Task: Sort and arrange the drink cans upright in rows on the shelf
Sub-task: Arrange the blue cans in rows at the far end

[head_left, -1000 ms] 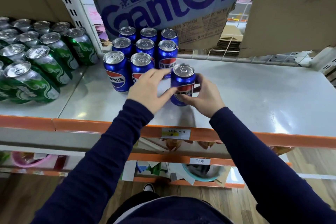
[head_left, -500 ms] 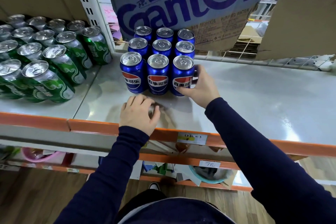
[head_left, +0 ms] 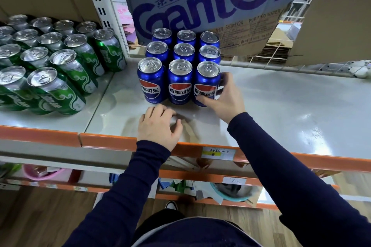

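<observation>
**Front-right Pepsi can** point(head_left: 206, 84): upright at the right end of the front row, touching its neighbour, label towards you. It closes a three-by-three block of Pepsi cans point(head_left: 184, 51).

**Right hand** point(head_left: 225, 98): you wrap it round that can, thumb across the lower label and fingers curled behind. This is probably to square the can against the row.

**Left hand** point(head_left: 158, 126): rests on the shelf point(head_left: 281, 110) near the front, fingers loosely curled, holding nothing. It looks like a brace while you lean in.

**Green cans** point(head_left: 60, 90): packed rows in the bay to your left, apart from the blue block and beyond a white slotted post point(head_left: 100, 2).

**Ganten water carton** point(head_left: 200, 6): right behind the back row, so no further row looks possible there. Any new column has to go to the right, where your right wrist lies.

**Orange shelf lip** point(head_left: 112, 142): runs under your left wrist, with a price label point(head_left: 217, 153) beside it.
</observation>
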### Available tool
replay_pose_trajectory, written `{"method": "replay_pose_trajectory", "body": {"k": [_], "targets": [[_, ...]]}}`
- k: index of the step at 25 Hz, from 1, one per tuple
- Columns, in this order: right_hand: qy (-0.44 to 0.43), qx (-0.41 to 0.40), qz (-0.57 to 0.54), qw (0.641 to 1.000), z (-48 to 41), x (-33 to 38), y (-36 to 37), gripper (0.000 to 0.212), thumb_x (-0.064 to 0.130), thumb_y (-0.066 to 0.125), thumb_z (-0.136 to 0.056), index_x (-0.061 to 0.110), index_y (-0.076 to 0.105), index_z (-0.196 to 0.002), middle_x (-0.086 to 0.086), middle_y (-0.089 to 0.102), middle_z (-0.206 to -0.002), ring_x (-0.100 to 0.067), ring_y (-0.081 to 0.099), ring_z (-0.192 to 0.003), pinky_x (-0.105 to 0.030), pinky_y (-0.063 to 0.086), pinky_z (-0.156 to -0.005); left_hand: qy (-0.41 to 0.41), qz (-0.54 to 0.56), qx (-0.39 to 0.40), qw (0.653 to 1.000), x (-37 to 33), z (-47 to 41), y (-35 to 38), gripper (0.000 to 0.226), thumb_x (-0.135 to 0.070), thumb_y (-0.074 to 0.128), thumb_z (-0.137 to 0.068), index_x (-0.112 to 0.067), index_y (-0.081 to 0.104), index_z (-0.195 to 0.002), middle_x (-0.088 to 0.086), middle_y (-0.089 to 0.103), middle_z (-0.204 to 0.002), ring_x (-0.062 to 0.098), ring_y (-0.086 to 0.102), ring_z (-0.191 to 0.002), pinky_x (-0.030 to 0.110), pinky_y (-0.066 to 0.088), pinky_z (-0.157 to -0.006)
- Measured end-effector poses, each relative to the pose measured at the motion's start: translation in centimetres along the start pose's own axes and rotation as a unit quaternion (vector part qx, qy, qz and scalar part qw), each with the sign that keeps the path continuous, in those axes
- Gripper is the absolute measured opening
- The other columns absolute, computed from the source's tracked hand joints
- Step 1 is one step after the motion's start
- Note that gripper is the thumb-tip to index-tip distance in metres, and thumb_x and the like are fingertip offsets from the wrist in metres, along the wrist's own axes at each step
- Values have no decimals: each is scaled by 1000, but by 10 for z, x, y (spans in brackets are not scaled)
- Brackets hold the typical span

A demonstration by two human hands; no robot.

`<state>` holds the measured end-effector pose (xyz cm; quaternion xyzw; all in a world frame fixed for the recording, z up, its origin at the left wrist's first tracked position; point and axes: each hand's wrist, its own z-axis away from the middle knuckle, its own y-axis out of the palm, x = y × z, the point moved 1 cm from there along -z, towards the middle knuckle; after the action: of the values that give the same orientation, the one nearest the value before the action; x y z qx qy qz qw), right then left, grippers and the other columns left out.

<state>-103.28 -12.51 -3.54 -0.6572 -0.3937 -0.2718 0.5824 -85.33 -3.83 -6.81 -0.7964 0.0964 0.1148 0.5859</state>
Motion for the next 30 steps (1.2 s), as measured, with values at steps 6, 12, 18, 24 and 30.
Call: {"method": "replay_pose_trajectory", "body": {"k": [6,12,18,24,30], "targets": [[-13,-15,-43,999,0,10,-8,59,53,61,-81,20,40,-124,-1,52,-120,-16,57,-97,-27,50,-78,124,110,-122,979,-3,-29,-27,21,-22,53,-81,-8,69,-86,5,63,-84,25,58,-81,27,43,-78],[53,-13,-25,998,-32,40,-25,41,42,30,-101,15,58,-114,3,58,-100,-13,53,-93,-25,40,-79,196,8,-100,975,-10,-106,-76,48,-50,59,-78,-14,67,-108,2,64,-106,24,56,-103,36,36,-94],[39,-9,33,999,-38,40,-17,41,43,32,-100,12,56,-89,2,62,-80,-18,56,-79,-25,42,-66,217,34,22,975,-3,-119,-65,71,-50,74,-69,-10,57,-126,6,57,-125,27,53,-114,38,33,-101],[-58,-52,204,976,-41,55,-15,47,47,40,-95,12,54,-122,-8,57,-121,-27,47,-115,-35,38,-95,168,13,-94,981,28,-101,-69,71,-62,54,-76,-15,54,-129,6,55,-128,27,46,-120,42,31,-100],[-222,57,267,936,-33,73,7,65,68,54,-70,21,63,-115,3,67,-105,-23,58,-101,-43,40,-93,-27,134,-1,991,55,-85,-60,73,-63,47,-82,-15,37,-136,15,65,-106,37,60,-96,39,49,-80]]}}
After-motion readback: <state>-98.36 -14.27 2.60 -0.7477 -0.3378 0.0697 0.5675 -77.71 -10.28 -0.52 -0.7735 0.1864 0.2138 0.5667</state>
